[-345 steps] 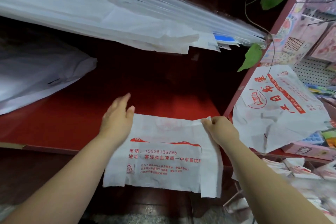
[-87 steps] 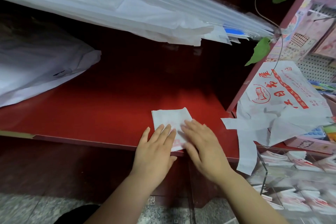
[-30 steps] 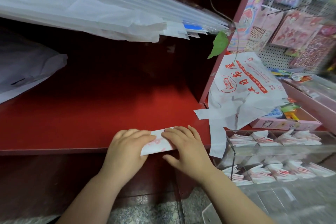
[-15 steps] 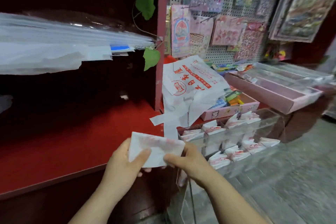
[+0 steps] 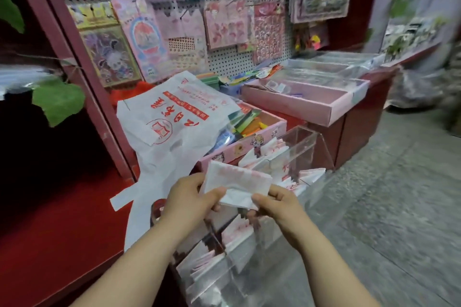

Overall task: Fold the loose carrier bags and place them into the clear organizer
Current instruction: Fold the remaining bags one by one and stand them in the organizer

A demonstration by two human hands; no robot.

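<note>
- Pegboard (image 5: 224,65) of sticker sheets (image 5: 224,25) stands behind; a loose bag (image 5: 174,127) drapes over a pink box (image 5: 239,148), just left of the organizer (image 5: 303,143).
- Both hands pinch the folded bag (image 5: 237,183) over the organizer: left hand (image 5: 189,198) at its left edge, right hand (image 5: 278,204) at its right corner.
- I can't make out the organizer's near compartments: blurred, behind forearms (image 5: 139,264).
- Folded bag is thin crinkled white plastic, red-printed; organizer clear and rigid.

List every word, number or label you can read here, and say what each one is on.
No text can be read for certain.
Loose carrier bag: large red characters and a red banner, turned at an angle, too blurred.
Folded bag: red print, blurred.
Pegboard packets: print too small.
</note>
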